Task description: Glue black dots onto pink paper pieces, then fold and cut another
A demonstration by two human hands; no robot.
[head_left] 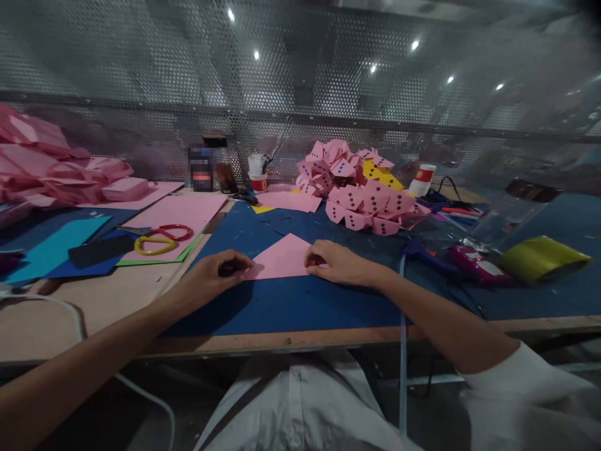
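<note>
Presently, head view: pink paper (282, 260) lies on blue mat (263, 307), left hand (223, 269) and right hand (334, 260) touching opposite corners; whether fingers clamp it cannot be told. Behind, a paper cup (258, 183) holds slender tools, a jar (226, 175) dark contents

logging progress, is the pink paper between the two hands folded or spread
Folded, it seems: the pink paper shows a triangle with a straight near edge.

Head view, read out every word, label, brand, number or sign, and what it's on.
No text is readable.
Left cup: red print, too small.
Right cup: red print, too small.
Pixelated patch: unreadable.
Folded papers: dark marks, no words.
Pink sheet: no writing visible.
</note>
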